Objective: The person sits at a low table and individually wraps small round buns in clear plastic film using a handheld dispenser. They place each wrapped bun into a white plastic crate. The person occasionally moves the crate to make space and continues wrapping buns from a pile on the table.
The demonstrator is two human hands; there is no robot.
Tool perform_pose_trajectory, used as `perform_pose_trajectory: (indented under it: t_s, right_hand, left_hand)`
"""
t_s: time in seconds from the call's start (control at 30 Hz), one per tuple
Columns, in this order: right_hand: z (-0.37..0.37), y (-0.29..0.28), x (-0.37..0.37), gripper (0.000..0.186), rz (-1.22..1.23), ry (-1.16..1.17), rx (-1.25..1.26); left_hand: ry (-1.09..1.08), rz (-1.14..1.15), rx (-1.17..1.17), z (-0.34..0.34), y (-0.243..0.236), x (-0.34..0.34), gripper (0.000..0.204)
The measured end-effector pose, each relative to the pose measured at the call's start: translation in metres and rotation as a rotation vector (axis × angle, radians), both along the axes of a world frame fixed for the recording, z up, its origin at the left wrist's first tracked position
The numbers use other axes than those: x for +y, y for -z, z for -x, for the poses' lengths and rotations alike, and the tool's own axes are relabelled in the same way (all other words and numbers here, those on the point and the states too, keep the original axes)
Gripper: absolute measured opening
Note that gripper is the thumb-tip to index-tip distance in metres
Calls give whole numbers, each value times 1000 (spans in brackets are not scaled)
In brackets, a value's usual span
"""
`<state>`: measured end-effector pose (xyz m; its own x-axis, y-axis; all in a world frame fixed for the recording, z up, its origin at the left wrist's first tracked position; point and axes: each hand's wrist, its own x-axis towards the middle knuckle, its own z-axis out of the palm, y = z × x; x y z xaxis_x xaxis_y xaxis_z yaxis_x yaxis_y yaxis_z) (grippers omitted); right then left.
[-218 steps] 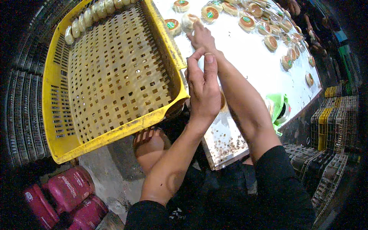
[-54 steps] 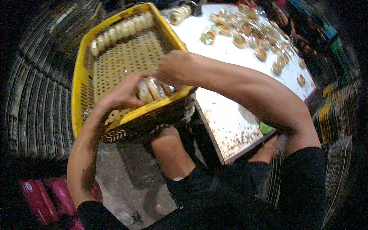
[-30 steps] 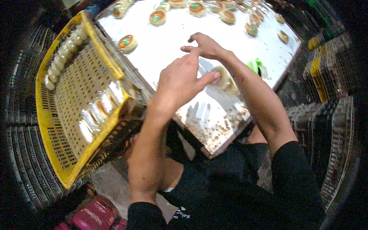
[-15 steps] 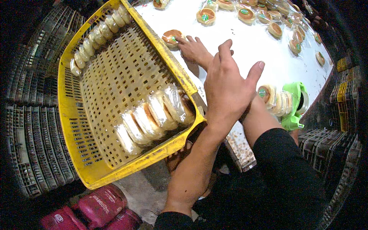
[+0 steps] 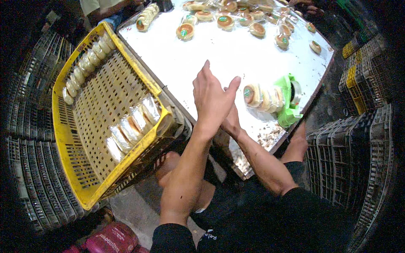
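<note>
My left hand (image 5: 213,99) is over the near part of the white tabletop (image 5: 168,59), its thumb stretched away from the fingers and nothing visible in it. Partly behind it is my right hand (image 5: 230,120), whose fingers I cannot see; whether it holds anything is hidden. To their right, a short row of clear-wrapped round buns (image 5: 252,95) stands on edge against a lime-green tape dispenser (image 5: 289,103). Left of my hands, a yellow plastic crate (image 5: 59,135) holds one row of wrapped buns (image 5: 86,65) at its far side and another row (image 5: 133,128) at its near side.
Many wrapped buns (image 5: 225,22) lie scattered at the table's far side, with a row of buns (image 5: 147,17) at the far left. Another person's arm (image 5: 116,7) shows beyond that corner. Stacked crates (image 5: 350,147) stand on both sides. Dark-pink cylinders (image 5: 112,240) are at lower left.
My right hand has drawn back from the bun by the crate to behind my left hand. That bun no longer shows there. The view has shifted, showing more of the table.
</note>
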<state>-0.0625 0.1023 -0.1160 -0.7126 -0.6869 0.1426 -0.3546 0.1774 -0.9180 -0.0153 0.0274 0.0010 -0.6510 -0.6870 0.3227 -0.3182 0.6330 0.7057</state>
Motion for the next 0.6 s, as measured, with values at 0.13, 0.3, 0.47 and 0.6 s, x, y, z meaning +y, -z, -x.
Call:
perform_pose_trajectory:
  t_s: [0.13, 0.3, 0.47, 0.6]
  right_hand:
    - [8, -46, 34, 71, 135, 245, 322]
    - [7, -122, 101, 38, 374, 93, 69]
    - [4, -149, 130, 9, 290, 118, 407]
    - [8, -138, 136, 12, 456, 165, 258]
  left_hand:
    - [-92, -401, 212, 4, 35, 18, 66]
    - [83, -471, 496, -10, 5, 61, 37]
    - [360, -207, 543, -25, -9, 87, 16]
    - [250, -529, 747, -28, -12, 97, 14]
